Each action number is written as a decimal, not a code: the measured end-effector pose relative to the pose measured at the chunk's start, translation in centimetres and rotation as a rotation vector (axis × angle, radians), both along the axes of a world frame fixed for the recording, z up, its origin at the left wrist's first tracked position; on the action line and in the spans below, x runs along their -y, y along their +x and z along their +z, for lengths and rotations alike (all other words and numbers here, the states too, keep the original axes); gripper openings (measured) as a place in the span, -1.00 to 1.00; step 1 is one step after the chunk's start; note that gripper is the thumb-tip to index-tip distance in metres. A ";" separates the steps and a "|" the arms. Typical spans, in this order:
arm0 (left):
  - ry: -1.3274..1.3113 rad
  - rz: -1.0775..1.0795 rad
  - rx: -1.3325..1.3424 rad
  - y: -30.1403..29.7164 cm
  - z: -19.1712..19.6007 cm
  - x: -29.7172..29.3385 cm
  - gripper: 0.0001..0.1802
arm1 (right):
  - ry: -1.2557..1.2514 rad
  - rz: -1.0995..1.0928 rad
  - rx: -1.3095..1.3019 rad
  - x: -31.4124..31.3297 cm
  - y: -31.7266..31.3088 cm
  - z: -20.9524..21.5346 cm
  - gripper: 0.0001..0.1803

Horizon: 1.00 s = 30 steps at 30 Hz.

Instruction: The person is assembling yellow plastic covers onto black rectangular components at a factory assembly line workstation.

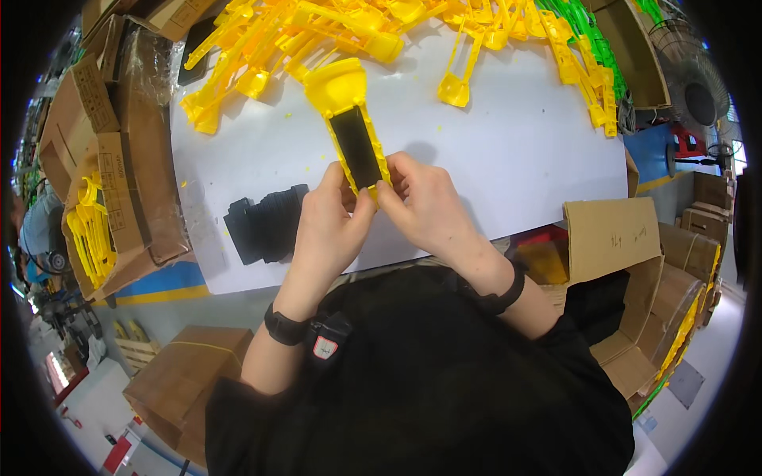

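Between my two hands I hold a yellow plastic frame (334, 87), its wide scoop-like end pointing away from me. A flat black rectangular panel (356, 147) sits inside the frame's long opening. My left hand (337, 216) pinches the near end of the frame from the left, thumb on top. From the right, my right hand (421, 190) grips the same end, its thumb close to the other one. Left of my left hand, a stack of black panels (263, 225) lies on the white table (516, 151).
Yellow plastic frames (309, 36) lie heaped along the table's far side, with green ones (591, 40) at far right. Cardboard boxes stand left (151, 151) and right (611, 238) of the table. Another box (186, 389) is at lower left. A fan (698, 99) stands at far right.
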<state>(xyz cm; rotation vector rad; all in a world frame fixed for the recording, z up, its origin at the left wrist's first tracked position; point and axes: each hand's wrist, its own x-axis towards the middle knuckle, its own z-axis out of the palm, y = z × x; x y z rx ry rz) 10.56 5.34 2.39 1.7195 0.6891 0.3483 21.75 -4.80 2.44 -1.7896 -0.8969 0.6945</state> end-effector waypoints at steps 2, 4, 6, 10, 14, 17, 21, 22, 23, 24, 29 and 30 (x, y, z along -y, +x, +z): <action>-0.030 0.008 -0.020 -0.2 0.2 0.0 -0.83 | 0.034 -0.012 -0.009 0.1 -0.3 0.0 -0.85; -0.057 0.020 -0.038 -0.3 0.1 -0.1 -0.83 | 0.071 -0.020 -0.017 0.1 -0.3 -0.1 -0.86; -0.064 0.016 -0.027 -0.4 -0.1 -0.2 -0.82 | 0.056 -0.006 0.042 0.0 -0.1 -0.2 -0.87; -0.106 -0.014 0.018 0.3 -0.2 -0.1 -0.80 | 0.068 -0.058 0.044 0.3 0.3 -0.1 -0.89; 0.062 -0.086 0.053 -0.8 0.5 0.0 -0.68 | -0.021 -0.061 0.018 0.9 -0.8 0.1 -0.75; -0.097 -0.126 -0.064 -1.4 -0.4 -1.1 -0.62 | 0.007 -0.047 0.106 -0.5 -1.0 -3.0 -0.55; -0.073 -0.214 -0.095 -0.9 -0.8 -1.2 -0.69 | 0.114 -0.092 -0.309 -1.1 1.1 0.4 -0.64; -0.035 -0.196 -0.090 -0.2 0.2 -0.1 -0.68 | 0.136 -0.102 -0.322 -0.9 1.0 0.6 -0.66; -0.063 -0.180 -0.105 0.6 0.4 0.2 -0.67 | 0.143 -0.143 -0.255 -0.7 1.1 0.7 -0.67; -0.050 -0.196 -0.093 1.1 0.3 0.0 -0.67 | 0.156 -0.156 -0.241 -0.5 1.0 0.9 -0.67; 0.141 -0.263 -0.010 1.6 -3.5 -0.6 -0.62 | 0.155 -0.226 -0.244 -0.2 0.1 -1.2 -0.66; 0.165 -0.271 0.022 1.8 -3.7 -0.7 -0.62 | 0.130 -0.223 -0.232 -0.3 0.3 -1.4 -0.66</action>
